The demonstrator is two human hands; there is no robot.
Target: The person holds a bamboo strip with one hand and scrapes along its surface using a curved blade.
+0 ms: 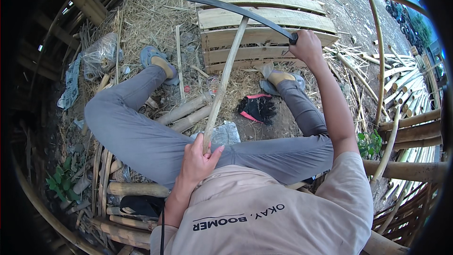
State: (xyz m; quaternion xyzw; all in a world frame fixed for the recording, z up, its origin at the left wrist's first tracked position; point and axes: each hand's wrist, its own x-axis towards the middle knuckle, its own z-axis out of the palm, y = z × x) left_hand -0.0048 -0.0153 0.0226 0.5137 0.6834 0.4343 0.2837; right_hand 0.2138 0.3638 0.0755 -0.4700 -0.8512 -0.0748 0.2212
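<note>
My right hand (307, 47) is closed around the dark handle of a machete (266, 17). Its long curved blade points left and lies across the far end of a pale bamboo strip (223, 84); whether the edge touches the strip I cannot tell. The strip's near end is gripped in my left hand (199, 161), close to my lap, with the thumb sticking out to the side. Beyond and beneath the blade stands a slatted wooden crate (219, 42) on the ground between my feet.
A black and pink cloth piece (257, 108) lies between my legs, near cut bamboo lengths (185, 112). Straw and shavings (163, 16) cover the ground. A clear plastic bag (101, 56) lies at left. Stacked bamboo poles (408, 87) fill the right side, beside an upright bent pole (380, 52).
</note>
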